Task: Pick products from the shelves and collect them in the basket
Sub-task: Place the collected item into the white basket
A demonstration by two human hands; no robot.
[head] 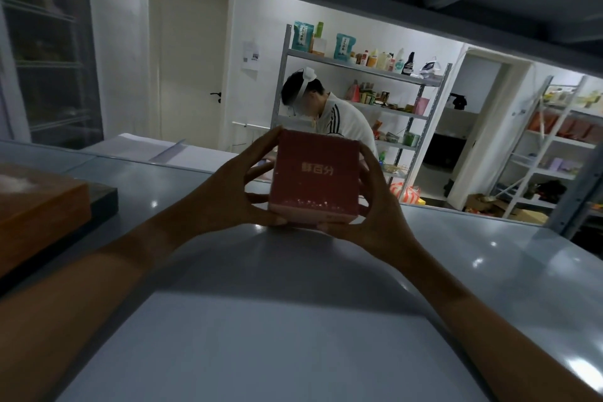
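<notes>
The red box [315, 178], a rigid, apparently light carton with smooth, possibly slippery faces, sits low over the grey shelf [456, 258], gripped at opposite sides by the curled fingers of the left hand [239, 192] and right hand [375, 206].

Red box [315, 178], front face showing pale characters reading 鲜百分, printed across the middle. Two teal bags [302, 36] sitting on the top of the far rack are carrying dark vertical lettering, too small to read. Paper notice [251, 55] hanging on the white wall beside the door: print illegible.
</notes>
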